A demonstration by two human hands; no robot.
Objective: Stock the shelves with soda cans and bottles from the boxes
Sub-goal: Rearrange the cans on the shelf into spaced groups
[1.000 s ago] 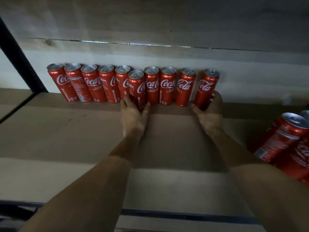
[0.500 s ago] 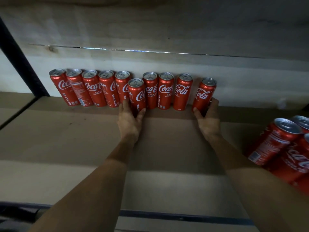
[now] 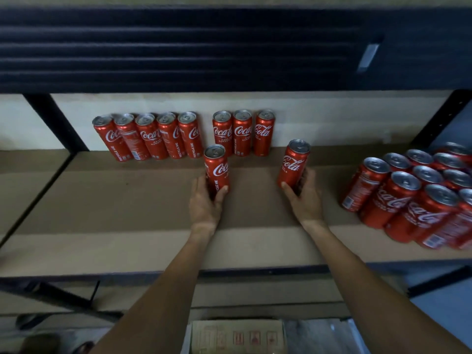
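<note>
Red slim aluminium cola can (image 3: pixel 216 166) clasped by left hand (image 3: pixel 204 203); second red cola can (image 3: pixel 293 162), tilted, clasped by right hand (image 3: pixel 305 198). Hands apart over brown board shelf (image 3: pixel 115 205), forward of back row of red cans (image 3: pixel 150 136). Step, probably: lining up cans. Next: seat both upright, flush with neighbours.

Single wide-angle view from head height. Aimed forward and down at the shelf (image 3: pixel 107 205), close in. Covers back wall (image 3: pixel 332 118) at far side, box (image 3: pixel 237 335) at near edge.
</note>
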